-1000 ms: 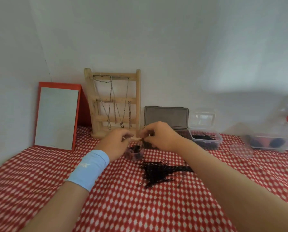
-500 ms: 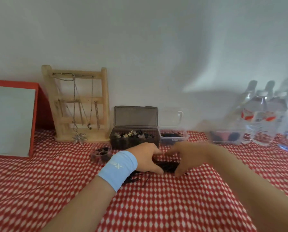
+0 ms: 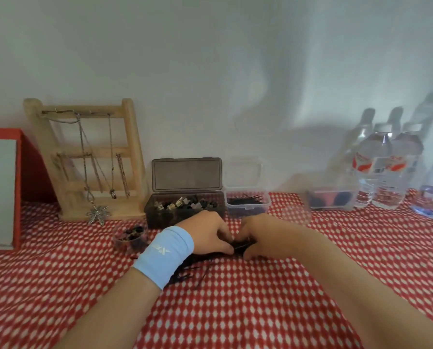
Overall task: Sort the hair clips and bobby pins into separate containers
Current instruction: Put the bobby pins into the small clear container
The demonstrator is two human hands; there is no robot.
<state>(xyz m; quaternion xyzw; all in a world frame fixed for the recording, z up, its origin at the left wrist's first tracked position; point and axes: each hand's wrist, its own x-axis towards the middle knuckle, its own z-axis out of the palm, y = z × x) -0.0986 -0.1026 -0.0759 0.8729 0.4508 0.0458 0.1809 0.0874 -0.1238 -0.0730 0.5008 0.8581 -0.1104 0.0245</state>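
Note:
A pile of black bobby pins (image 3: 200,267) lies on the red checked cloth, mostly hidden under my hands. My left hand (image 3: 208,234), with a light blue wristband, and my right hand (image 3: 263,235) meet over the pile, fingers curled onto the pins from both sides. Behind them stands a dark open box (image 3: 185,210) full of small hair clips. Right of it a clear open box (image 3: 248,205) holds bobby pins. A small clear cup (image 3: 130,239) with dark clips sits to the left.
A wooden jewellery rack (image 3: 89,157) with chains leans on the wall at back left, beside a red-framed mirror (image 3: 1,192). At back right are a clear tub (image 3: 331,199) and several water bottles (image 3: 384,167). A clear lid (image 3: 296,214) lies near the boxes.
Both hands came down from the small cup to the bobby pin pile and closed in on it. The view swung to the right, bringing the bottles into sight.

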